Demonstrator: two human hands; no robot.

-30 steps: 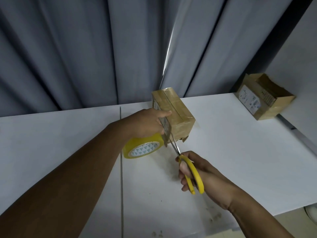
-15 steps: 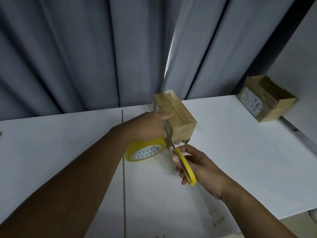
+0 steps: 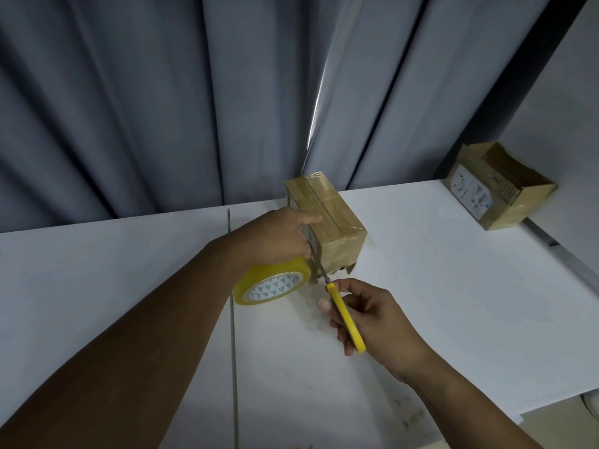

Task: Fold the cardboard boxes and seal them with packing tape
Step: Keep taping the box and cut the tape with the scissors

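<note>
A small taped cardboard box (image 3: 330,222) stands in the middle of the white table (image 3: 437,286), shiny tape across its top and front. My left hand (image 3: 278,238) holds a yellow roll of packing tape (image 3: 272,283) against the box's left side, thumb resting on the top edge. A short strip of tape runs from the roll to the box's near left corner. My right hand (image 3: 366,315) grips yellow-handled scissors (image 3: 343,315), whose blades reach up into that strip at the corner.
A second cardboard box (image 3: 499,186) with a white label lies open on its side at the table's far right. Grey curtains hang right behind the table. A seam in the tabletop runs down the middle-left. The table's right edge drops off near the lower right.
My right hand has moved the scissors up and forward, so the blades now meet the tape strip at the box's corner. My left hand and the roll have barely shifted.
</note>
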